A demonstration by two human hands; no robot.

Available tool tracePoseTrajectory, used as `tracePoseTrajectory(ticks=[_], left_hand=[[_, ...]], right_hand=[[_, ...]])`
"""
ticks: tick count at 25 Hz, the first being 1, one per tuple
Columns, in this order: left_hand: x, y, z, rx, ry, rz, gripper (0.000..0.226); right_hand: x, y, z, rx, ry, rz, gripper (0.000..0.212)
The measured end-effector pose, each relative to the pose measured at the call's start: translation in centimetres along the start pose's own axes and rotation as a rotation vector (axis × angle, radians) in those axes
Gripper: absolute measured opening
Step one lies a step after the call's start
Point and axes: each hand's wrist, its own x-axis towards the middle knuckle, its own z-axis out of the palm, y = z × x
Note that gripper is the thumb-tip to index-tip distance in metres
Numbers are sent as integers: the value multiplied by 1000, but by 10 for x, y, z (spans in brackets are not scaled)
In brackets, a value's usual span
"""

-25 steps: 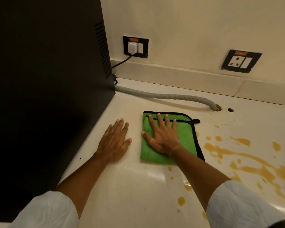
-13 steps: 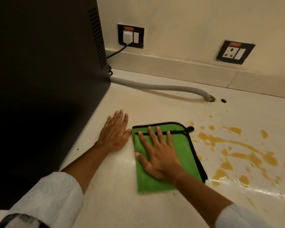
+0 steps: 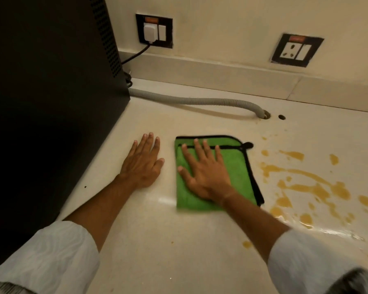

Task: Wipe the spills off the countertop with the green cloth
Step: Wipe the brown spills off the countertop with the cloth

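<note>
A folded green cloth (image 3: 236,166) with black trim lies flat on the pale countertop (image 3: 157,240). My right hand (image 3: 206,172) presses down on it, palm flat and fingers spread. To its left my left hand (image 3: 142,164) rests flat on the bare counter, holding nothing, a short gap from the cloth. Brownish-yellow spills (image 3: 302,185) streak and dot the counter just right of the cloth, apart from its black edge. A few small drops (image 3: 246,244) lie nearer to me.
A tall black appliance (image 3: 51,92) fills the left side, close to my left hand. A grey ribbed hose (image 3: 200,101) runs along the back into a counter hole (image 3: 265,115). Two wall sockets (image 3: 154,30) (image 3: 296,49) sit above the backsplash; one has a plug.
My right hand drew the cloth toward me, then slid it back away from me. The gap between the cloth and my left hand has widened. My left hand stayed planted.
</note>
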Motion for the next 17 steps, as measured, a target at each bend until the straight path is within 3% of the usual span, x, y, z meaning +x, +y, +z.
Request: tracePoseTrajectory(ticks=[4, 8, 12, 14, 17], left_hand=[[7, 36, -3, -35, 18, 94, 74], [5, 52, 5, -39, 16, 80, 72], [4, 48, 16, -19, 50, 82, 73], [6, 48, 18, -2, 68, 86, 74], [4, 48, 17, -2, 60, 74, 74]], right_hand=[[-94, 6, 12, 52, 26, -121, 70], [-96, 36, 7, 27, 35, 136, 71], [-21, 49, -4, 64, 35, 379, 74], [3, 49, -11, 52, 11, 355, 73], [-30, 40, -4, 31, 52, 125, 71]])
